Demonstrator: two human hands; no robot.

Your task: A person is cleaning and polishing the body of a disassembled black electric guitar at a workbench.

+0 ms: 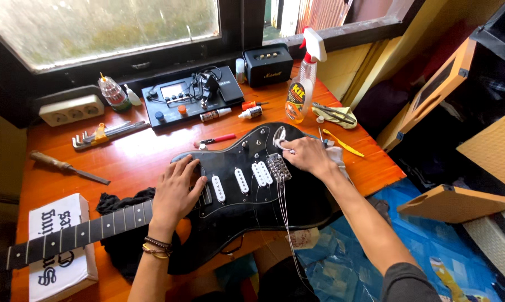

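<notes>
Centre of frame: black electric guitar [247, 190] lying flat on the orange counter [135, 156]; left hand [177, 187] spread open, pressing its body; right hand [307, 155] fingers pinching a white cloth [282, 143] beside the bridge.

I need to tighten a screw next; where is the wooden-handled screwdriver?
The screwdriver lies at the table's left side, below the hex keys and above the white box.
</notes>
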